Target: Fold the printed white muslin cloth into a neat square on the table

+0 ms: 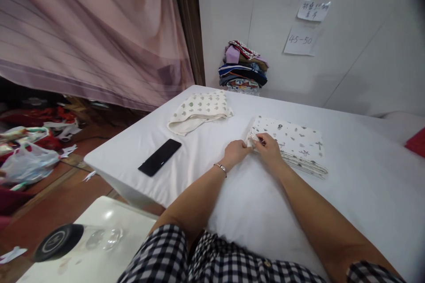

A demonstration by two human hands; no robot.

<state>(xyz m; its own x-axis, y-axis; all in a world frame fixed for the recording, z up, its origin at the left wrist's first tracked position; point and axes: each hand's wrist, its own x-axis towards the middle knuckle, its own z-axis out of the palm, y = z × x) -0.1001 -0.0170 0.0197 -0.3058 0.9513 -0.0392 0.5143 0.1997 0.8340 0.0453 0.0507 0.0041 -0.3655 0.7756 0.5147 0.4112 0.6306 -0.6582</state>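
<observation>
A folded white cloth (295,139) with small dark printed motifs lies on the white-covered table (358,150), its layers stacked along the near edge. At its near left corner my left hand (236,151) has its fingers closed on the cloth's bunched edge. Just beside it, my right hand (268,149) pinches the same gathered corner between thumb and fingers. Both hands nearly touch each other. Farther left rests a second folded cloth (204,108), off-white with small grey-green prints, one flap spread toward the left.
A black phone (160,157) lies left of my hands. Behind the table, a pile of folded fabrics (244,68) stands against the wall. A white stool-like surface (109,221) at lower left holds a clear container with a black lid (59,242). A pink curtain (99,31) hangs at left.
</observation>
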